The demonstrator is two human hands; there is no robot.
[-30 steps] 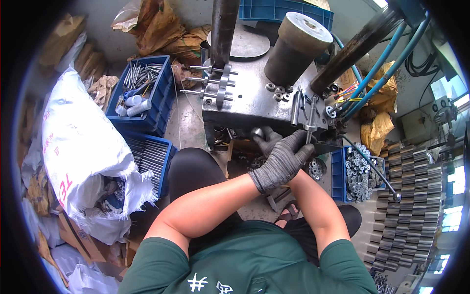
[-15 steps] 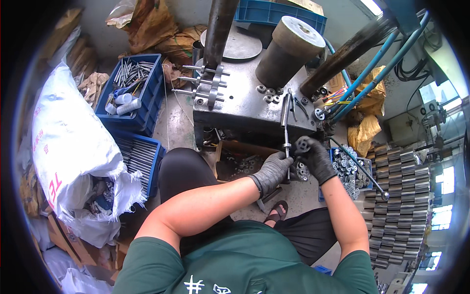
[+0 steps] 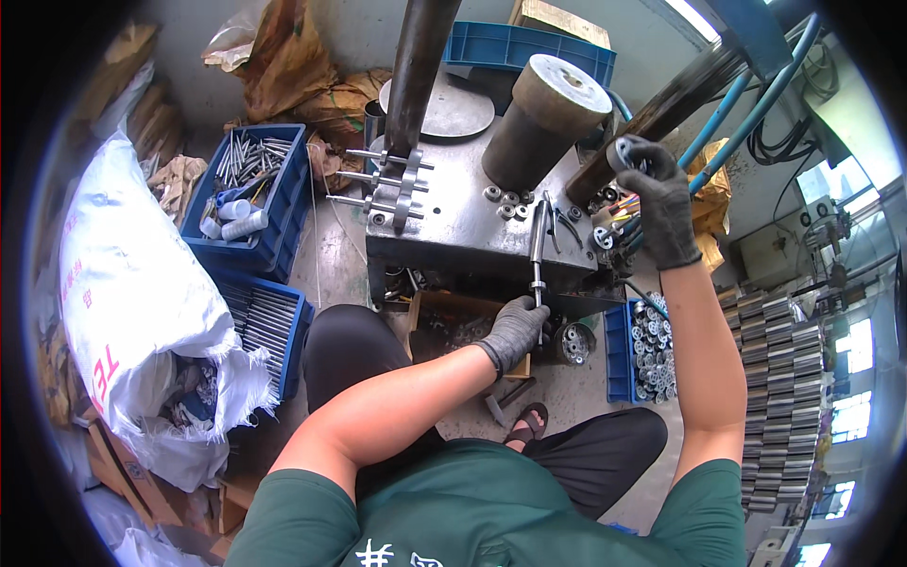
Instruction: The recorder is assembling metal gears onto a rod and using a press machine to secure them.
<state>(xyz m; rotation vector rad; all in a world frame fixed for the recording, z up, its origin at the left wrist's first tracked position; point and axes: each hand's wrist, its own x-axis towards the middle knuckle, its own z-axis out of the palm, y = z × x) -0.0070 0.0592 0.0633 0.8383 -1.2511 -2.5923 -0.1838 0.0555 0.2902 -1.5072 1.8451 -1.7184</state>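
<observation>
My left hand (image 3: 518, 333), in a grey glove, is closed around the lower end of a slim metal shaft (image 3: 538, 248) with a collar and a thicker upper part. The shaft points up past the front edge of the steel press table (image 3: 449, 203). High at the right, my gloved right hand (image 3: 666, 203) has its fingers curled on a round metal part (image 3: 623, 152), partly hidden by the glove. Beside the shaft's upper end lie pliers (image 3: 569, 225) and several small metal rings (image 3: 508, 198). A thick steel cylinder (image 3: 529, 142) stands behind them.
Pillars (image 3: 408, 85) rise from the table, with pronged metal parts (image 3: 404, 194) by the left one. Blue hoses (image 3: 756, 118) hang at right. A blue crate (image 3: 619, 354) holds metal discs; another crate (image 3: 300, 203) and a white sack (image 3: 142, 274) stand at left. Stacked metal tubes (image 3: 789, 397) fill the right.
My right hand has moved from beside the left hand up and to the right, carrying the round part. My left hand stays on the shaft, slightly lower and further left in view.
</observation>
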